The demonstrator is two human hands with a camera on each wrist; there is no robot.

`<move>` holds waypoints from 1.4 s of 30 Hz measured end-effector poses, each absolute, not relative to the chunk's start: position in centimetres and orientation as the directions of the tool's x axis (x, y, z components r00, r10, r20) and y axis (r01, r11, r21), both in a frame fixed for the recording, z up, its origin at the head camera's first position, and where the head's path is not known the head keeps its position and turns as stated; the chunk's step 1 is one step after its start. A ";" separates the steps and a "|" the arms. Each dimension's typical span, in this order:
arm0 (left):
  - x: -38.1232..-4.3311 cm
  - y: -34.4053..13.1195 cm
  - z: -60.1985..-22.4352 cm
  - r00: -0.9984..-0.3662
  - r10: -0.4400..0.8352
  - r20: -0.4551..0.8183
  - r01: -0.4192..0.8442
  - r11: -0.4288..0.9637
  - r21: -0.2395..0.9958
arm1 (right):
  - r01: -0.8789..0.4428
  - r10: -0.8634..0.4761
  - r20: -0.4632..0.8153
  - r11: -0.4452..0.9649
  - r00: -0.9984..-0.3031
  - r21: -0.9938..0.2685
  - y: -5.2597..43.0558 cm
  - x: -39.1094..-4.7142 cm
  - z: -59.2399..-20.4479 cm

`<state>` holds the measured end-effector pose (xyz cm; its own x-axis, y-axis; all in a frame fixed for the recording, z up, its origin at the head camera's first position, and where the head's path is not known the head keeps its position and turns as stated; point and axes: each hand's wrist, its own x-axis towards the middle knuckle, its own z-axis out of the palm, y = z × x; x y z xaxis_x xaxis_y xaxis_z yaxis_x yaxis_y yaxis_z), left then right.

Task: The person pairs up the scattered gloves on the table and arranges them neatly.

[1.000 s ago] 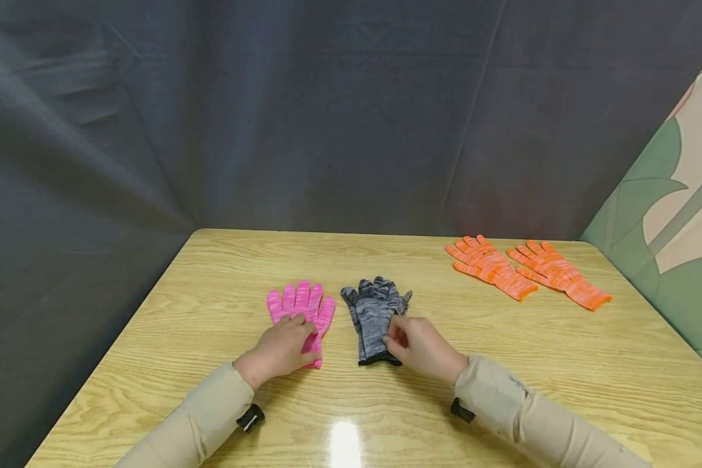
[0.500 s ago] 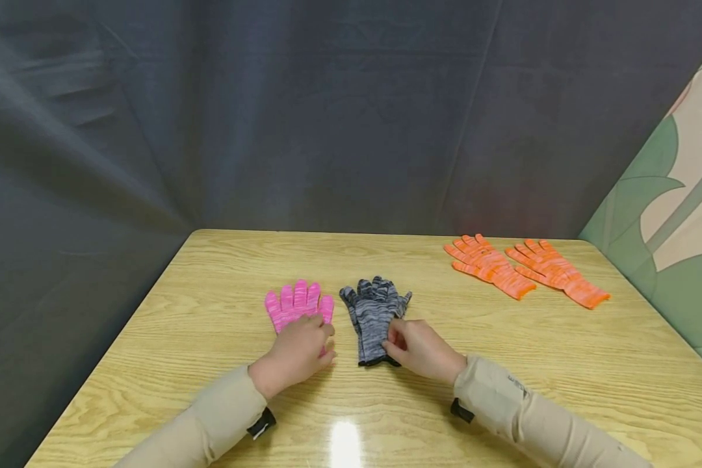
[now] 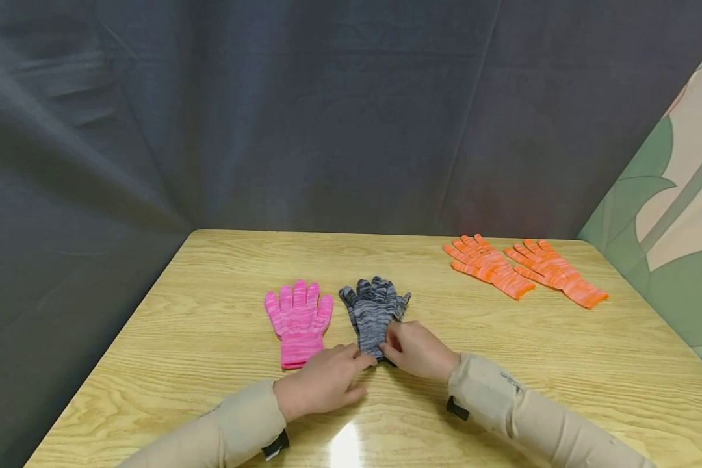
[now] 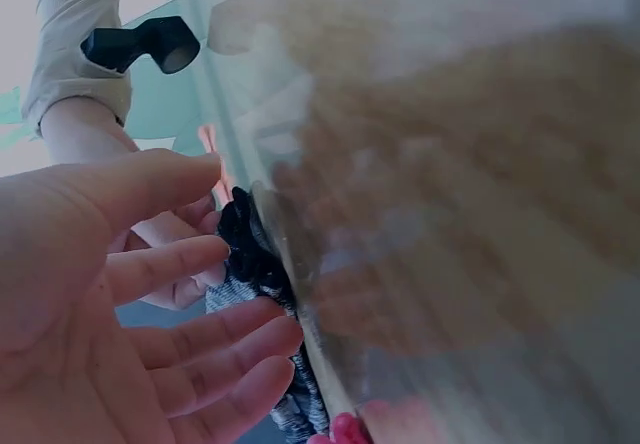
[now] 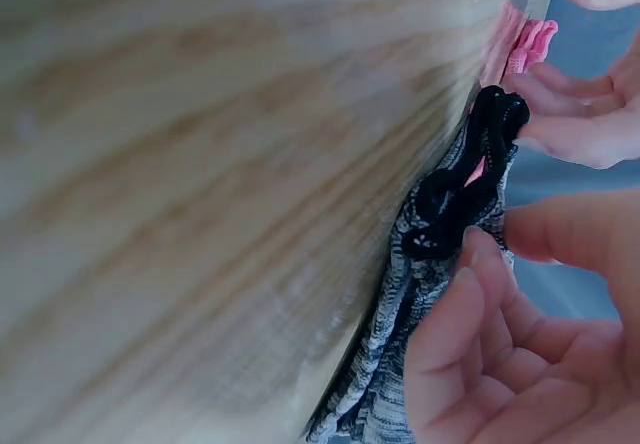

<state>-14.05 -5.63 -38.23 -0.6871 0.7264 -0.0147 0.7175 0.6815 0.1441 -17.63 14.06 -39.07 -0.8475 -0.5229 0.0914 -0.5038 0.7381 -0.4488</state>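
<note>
Both hands are working at the gray gloves (image 3: 374, 318), which are lying one over the other near the middle of the table (image 3: 210, 312), fingers pointing away from the person and black-edged cuffs facing back. Here's the right hand (image 3: 421, 350), curling in from the right side and pinching the fabric near the cuff between thumb and fingers. And over from the left, the left hand (image 3: 324, 380) is stretching across just below the cuffs, its fingers loosely extended and spread, gripping nothing, the thumb standing apart; whether those fingertips are actually touching the black edge is hard to tell, with the wrist view so oblique. Just beside the gray pair, a pink glove (image 3: 301, 325) is lying flat with its fingers fanning out, the left hand passing in front of one corner of its cuff. Well apart, toward the far right, two orange gloves (image 3: 491, 266) are resting side by side at a slant, nearly meeting. Beige sleeves (image 3: 242, 416) are covering both forearms, and a dark curtain (image 3: 351, 117) is hanging behind it all, a leaf-patterned panel (image 3: 678, 195) showing at the right.
</note>
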 end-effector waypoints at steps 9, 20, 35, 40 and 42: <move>-13.8 -5.7 -38.6 -0.675 0.738 -0.010 0.735 0.673 0.082 | -0.485 -0.510 0.064 0.761 -0.858 -0.431 14.0 -17.7 -39.3; -13.9 -5.8 -38.1 -0.672 0.738 -0.066 0.733 0.675 0.084 | -0.465 -0.506 0.021 0.775 -0.863 -0.428 13.8 -17.8 -39.1; -14.4 -5.5 -37.9 -0.685 0.725 -0.074 0.725 0.688 0.030 | -0.583 -0.644 -0.040 0.715 -0.764 -0.387 15.0 -17.7 -37.7; -14.6 -5.4 -38.0 -0.695 0.715 -0.069 0.714 0.699 0.047 | -0.596 -0.653 -0.043 0.714 -0.756 -0.368 15.0 -17.6 -37.8; -14.7 -5.4 -38.1 -0.694 0.717 -0.060 0.716 0.697 0.048 | -0.611 -0.663 -0.032 0.707 -0.748 -0.355 15.0 -17.6 -37.9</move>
<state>-14.72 -5.44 -38.06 -0.6940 0.7174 -0.0602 0.7159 0.6966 0.0482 -17.63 15.01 -37.90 -0.7483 -0.6626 -0.0317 -0.6112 0.7073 -0.3552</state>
